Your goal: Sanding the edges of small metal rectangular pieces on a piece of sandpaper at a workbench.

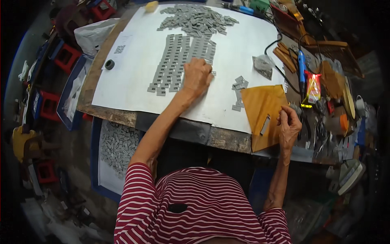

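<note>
My left hand (pixel 198 77) rests on the white sheet (pixel 134 77), its fingers curled over the right side of rows of small flat grey pieces (pixel 167 65). Its fingertips face away, so what they hold, if anything, is hidden. My right hand (pixel 290 125) is over the right edge of a yellow-brown sheet (pixel 260 101), thumb and forefinger drawn together; whatever is between them is too small to make out. Left of these fingers a narrow grey strip (pixel 265 125) lies on the yellow-brown sheet. Several loose grey pieces (pixel 239 87) lie between my hands.
A heap of grey pieces (pixel 195 19) covers the far part of the white sheet. A dark round cap (pixel 109 64) sits at left, a clear bag (pixel 263 67) at right. Cabled blue tools (pixel 302 67) and clutter line the right. Below the table edge is a piece-filled blue tray (pixel 96 154).
</note>
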A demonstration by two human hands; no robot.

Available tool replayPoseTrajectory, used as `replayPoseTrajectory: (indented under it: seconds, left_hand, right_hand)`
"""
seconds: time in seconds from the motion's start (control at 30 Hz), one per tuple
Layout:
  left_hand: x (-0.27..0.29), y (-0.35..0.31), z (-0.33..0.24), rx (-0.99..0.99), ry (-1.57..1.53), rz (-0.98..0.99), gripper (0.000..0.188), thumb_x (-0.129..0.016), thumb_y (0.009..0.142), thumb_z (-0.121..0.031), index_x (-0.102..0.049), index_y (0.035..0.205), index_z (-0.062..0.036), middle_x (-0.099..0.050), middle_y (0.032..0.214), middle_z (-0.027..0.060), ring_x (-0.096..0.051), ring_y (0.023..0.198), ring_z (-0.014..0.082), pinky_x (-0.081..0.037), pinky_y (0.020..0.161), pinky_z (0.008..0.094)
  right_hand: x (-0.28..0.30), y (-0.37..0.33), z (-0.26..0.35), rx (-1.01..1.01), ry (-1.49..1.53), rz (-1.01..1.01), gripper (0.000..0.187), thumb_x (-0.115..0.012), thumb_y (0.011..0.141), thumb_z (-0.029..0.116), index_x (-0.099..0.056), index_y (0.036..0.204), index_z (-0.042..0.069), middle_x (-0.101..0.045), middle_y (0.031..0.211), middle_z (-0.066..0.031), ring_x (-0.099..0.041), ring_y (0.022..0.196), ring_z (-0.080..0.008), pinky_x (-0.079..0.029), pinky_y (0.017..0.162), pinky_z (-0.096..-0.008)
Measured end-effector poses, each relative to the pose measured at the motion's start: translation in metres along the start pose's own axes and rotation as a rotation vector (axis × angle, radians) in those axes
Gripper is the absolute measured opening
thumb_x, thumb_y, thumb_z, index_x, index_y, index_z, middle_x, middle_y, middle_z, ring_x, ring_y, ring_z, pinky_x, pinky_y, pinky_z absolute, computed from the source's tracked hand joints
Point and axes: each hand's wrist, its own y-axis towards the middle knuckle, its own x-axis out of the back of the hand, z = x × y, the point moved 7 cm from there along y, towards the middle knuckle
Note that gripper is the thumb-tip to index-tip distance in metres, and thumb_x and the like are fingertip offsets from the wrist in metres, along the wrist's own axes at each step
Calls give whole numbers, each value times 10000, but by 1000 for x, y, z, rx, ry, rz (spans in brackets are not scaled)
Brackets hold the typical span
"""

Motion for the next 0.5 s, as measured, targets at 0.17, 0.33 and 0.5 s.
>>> replayPoseTrajectory:
  seconds: [0.17,0.33,0.5]
  left_hand:
    - [-11,4,8,32,67,27,100,-690,658,-149,-645,736,-108,-561,813,26,-483,859,228,-329,735,389]
    - [-19,7,7,34,106,46,114,-697,657,-151,-654,755,-109,-564,822,26,-474,867,224,-325,737,386]
    - [-21,10,16,50,164,57,136,-701,658,-147,-655,782,-114,-556,838,19,-470,890,220,-325,755,383]
  right_hand:
    - [43,-24,-27,112,-307,-152,128,-510,842,26,-555,935,-51,-546,813,-85,-532,685,-140,-441,614,-259]
    - [60,-42,-54,111,-306,-267,130,-500,842,14,-563,935,-52,-547,841,-90,-527,715,-136,-442,623,-264]
    - [63,-47,-75,182,-330,-282,161,-508,875,60,-564,998,-29,-548,821,-30,-504,649,-76,-430,558,-215]
